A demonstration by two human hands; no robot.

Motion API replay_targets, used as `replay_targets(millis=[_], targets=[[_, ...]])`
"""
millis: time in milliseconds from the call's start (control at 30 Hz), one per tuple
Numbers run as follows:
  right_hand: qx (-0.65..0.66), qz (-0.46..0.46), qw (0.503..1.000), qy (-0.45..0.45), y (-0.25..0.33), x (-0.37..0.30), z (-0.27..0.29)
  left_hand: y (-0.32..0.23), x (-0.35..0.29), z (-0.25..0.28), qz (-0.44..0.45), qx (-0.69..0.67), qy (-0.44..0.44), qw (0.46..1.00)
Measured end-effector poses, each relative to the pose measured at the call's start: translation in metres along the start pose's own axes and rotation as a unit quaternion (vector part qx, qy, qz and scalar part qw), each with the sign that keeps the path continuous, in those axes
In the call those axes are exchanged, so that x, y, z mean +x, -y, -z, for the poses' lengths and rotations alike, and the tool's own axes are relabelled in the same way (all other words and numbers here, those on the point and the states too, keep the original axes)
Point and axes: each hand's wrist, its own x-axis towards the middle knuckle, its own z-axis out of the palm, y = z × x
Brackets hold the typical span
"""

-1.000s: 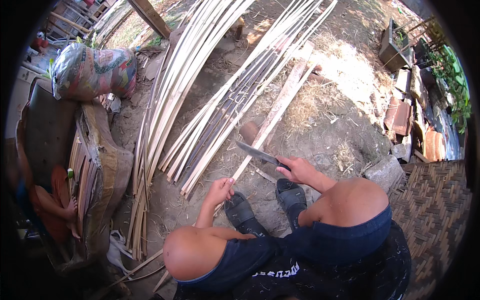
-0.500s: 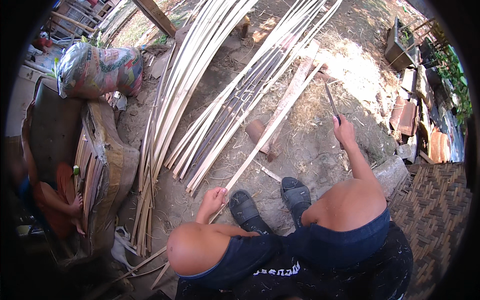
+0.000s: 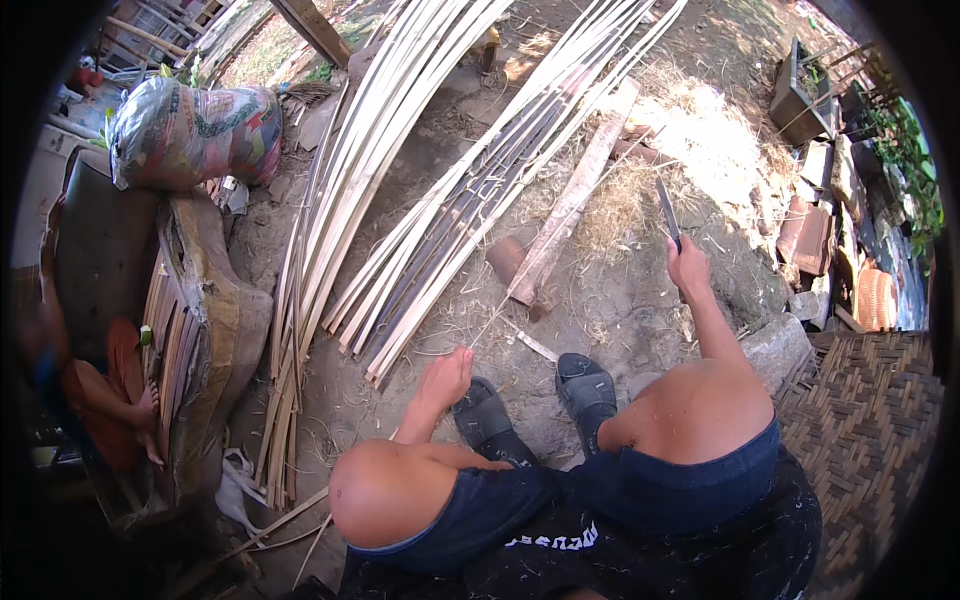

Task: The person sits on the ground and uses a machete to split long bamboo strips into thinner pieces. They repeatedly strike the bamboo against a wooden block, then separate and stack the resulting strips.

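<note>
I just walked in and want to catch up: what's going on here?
A person's left hand grips a thin pale strip that slants away to the right. The right hand holds a knife, its blade clear of that strip. More long strips lie in two spreads farther left.

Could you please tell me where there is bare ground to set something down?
Mostly open ground lies between the right sandal, the wooden plank and the right hand holding a knife. It is crowded left of the plank, where bundled bamboo strips lie, and along the thin strip in the left hand.
</note>
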Motion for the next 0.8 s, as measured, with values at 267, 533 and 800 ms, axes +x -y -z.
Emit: replay_targets(millis=[267, 533, 800], targets=[[0.054, 0.310, 0.909, 0.275, 0.132, -0.140, -0.008, -0.009, 0.035, 0.000, -0.004, -0.146, 0.001, 0.989], [0.056, 0.228, 0.963, 0.131, 0.087, -0.074, -0.020, 0.013, 0.010, -0.004, 0.027, -0.241, 0.052, 0.969], [0.042, 0.091, 0.993, 0.064, 0.046, -0.025, -0.013, 0.097, -0.067, 0.014, 0.201, -0.361, 0.141, 0.900]])
